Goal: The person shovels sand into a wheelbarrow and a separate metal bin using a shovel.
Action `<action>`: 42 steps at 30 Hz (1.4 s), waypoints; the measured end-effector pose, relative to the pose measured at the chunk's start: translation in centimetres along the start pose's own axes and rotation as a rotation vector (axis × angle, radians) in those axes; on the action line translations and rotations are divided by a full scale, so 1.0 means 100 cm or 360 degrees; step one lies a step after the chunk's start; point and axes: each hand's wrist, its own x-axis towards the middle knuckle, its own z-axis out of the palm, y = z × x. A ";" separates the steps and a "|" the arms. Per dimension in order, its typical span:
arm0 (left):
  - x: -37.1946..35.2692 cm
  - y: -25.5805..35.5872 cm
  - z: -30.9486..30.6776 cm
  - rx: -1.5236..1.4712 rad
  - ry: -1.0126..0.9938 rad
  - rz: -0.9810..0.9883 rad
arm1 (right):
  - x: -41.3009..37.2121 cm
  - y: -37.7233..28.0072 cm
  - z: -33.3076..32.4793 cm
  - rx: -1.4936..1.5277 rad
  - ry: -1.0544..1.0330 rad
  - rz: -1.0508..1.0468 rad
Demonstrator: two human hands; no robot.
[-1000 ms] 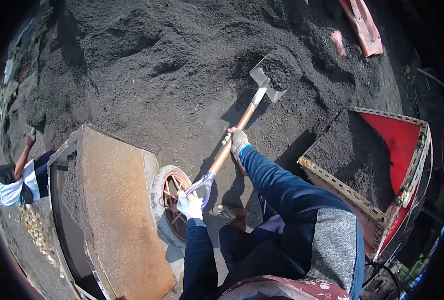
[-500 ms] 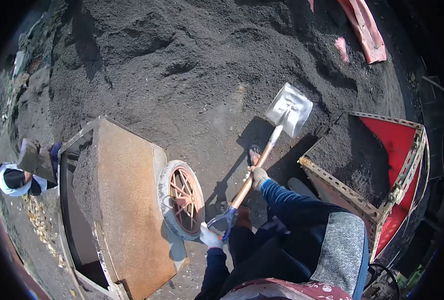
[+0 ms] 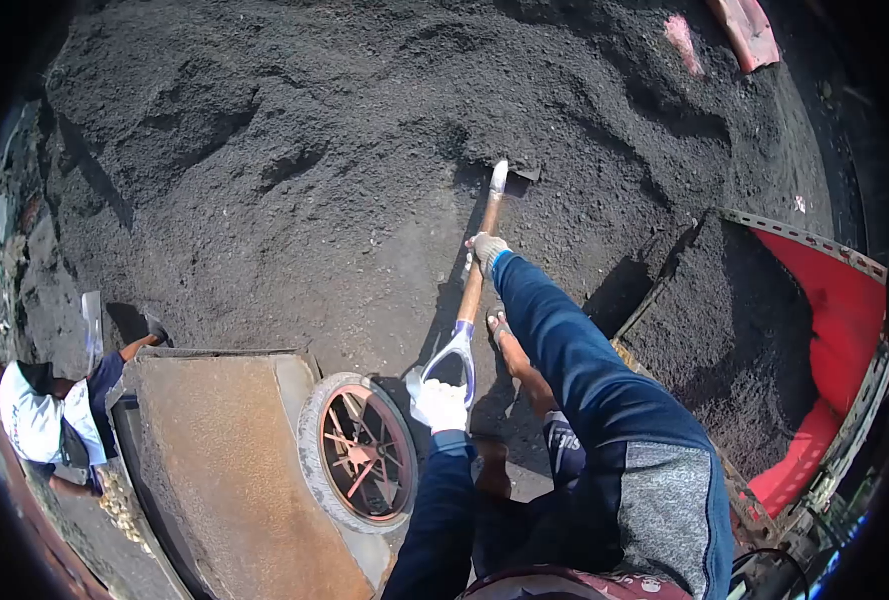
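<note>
Both of my hands wear pale gloves and are closed around one shovel (image 3: 472, 298). My left hand (image 3: 439, 405) wraps the D-shaped grip at the near end. Farther up, my right hand (image 3: 488, 252) holds the wooden shaft just below the metal socket. The shovel points away from me, its blade mostly hidden in the foot of a large pile of dark grainy material (image 3: 365, 100). A sandalled foot (image 3: 500, 322) stands beside the shaft.
At lower left is a rusty-sided cart (image 3: 235, 470) with a spoked wheel (image 3: 365, 453). A red-lined cart (image 3: 845, 330) at right holds dark material. Another person (image 3: 50, 410) bends at far left. Pinkish sheeting (image 3: 748, 38) lies at upper right.
The shovel has swung left and forward; its blade, earlier bare and shining above the ground, is now in the pile. Both hands moved with it. The other person has shifted position.
</note>
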 end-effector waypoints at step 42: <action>-0.340 0.132 -0.181 0.0872 0.1351 0.0390 | -0.209 0.415 -0.022 -0.0056 -0.0230 0.0524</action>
